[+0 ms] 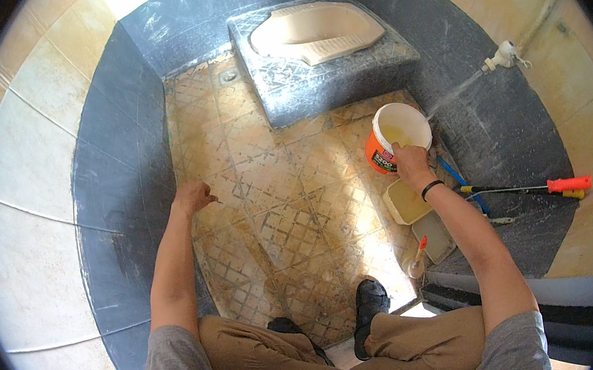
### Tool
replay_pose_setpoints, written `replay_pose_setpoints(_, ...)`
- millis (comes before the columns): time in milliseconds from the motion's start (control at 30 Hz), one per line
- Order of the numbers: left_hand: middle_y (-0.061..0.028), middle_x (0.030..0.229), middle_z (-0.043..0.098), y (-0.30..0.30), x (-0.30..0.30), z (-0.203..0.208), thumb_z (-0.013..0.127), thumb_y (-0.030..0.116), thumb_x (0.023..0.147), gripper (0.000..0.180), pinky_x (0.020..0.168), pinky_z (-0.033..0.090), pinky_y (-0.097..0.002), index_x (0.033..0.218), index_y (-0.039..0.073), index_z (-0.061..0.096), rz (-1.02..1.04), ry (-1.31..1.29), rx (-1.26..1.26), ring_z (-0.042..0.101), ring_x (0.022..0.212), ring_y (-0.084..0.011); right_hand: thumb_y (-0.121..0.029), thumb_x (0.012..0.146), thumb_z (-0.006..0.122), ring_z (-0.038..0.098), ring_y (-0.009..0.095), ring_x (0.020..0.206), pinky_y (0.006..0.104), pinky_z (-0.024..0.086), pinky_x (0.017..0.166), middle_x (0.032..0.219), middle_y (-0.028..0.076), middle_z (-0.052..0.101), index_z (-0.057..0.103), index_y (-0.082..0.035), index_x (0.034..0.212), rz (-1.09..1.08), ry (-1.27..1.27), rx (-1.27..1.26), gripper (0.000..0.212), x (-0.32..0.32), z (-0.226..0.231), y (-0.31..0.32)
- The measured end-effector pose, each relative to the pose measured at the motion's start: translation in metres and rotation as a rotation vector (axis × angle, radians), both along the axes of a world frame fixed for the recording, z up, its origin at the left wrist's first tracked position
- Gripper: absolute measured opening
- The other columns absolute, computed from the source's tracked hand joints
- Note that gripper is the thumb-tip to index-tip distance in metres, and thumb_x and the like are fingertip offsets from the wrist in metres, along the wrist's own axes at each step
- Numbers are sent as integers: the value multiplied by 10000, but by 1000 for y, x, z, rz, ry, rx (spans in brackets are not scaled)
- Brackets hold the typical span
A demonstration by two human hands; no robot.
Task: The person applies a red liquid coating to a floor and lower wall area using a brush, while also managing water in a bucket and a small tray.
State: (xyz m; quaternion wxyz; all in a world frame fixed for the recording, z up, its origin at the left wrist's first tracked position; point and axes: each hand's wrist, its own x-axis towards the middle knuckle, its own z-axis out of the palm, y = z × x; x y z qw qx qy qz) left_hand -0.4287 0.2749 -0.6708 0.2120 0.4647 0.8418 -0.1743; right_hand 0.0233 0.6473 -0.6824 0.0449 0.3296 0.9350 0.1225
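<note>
My right hand point(412, 162) is closed on the near rim of a white and orange plastic bucket point(382, 150), which tilts slightly and holds some yellowish liquid. Below that hand, a shallow cream tub point(403, 202) also contains yellowish liquid. My left hand point(195, 195) hangs over the tiled floor point(267, 180) by the left wall, fingers curled inward. A tiny dark tip shows at those fingers; what it is stays unclear. From a white tap point(505, 57) on the right wall, a stream of water runs down behind the bucket.
A beige squat toilet point(338, 27) is set in a raised dark plinth point(338, 95) at the back. At right lie a red-handled tool point(569, 184), a blue strip-like thing point(480, 203), a grey tray point(431, 237) and an orange-handled brush point(418, 259). A floor drain point(228, 76) is at back left.
</note>
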Motion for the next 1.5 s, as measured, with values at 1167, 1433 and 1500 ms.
replay_pose_setpoints(1167,-152,1128,727,-7,-6,-27,686,475,935,449,896,546,-482,1108,63,723,-14,41,46,675,1102,-353,-164,927,593,757,316,767,467,560,668,789,127,746,638,-83,1067,-10,-9,14,168,-2,-3,0)
replay_pose_setpoints(1433,-153,1111,732,-10,-9,-33,698,468,926,439,879,547,-490,1105,69,730,-5,30,40,677,1092,-355,-155,921,596,754,320,756,476,555,650,777,136,743,650,-79,1070,14,39,22,175,-2,-6,0)
replay_pose_setpoints(1500,-159,1109,731,-12,-14,-38,697,469,927,438,871,548,-491,1101,69,731,-7,25,67,681,1082,-356,-167,907,624,754,323,754,477,556,647,780,141,743,650,-76,1076,9,50,23,194,-3,-11,3)
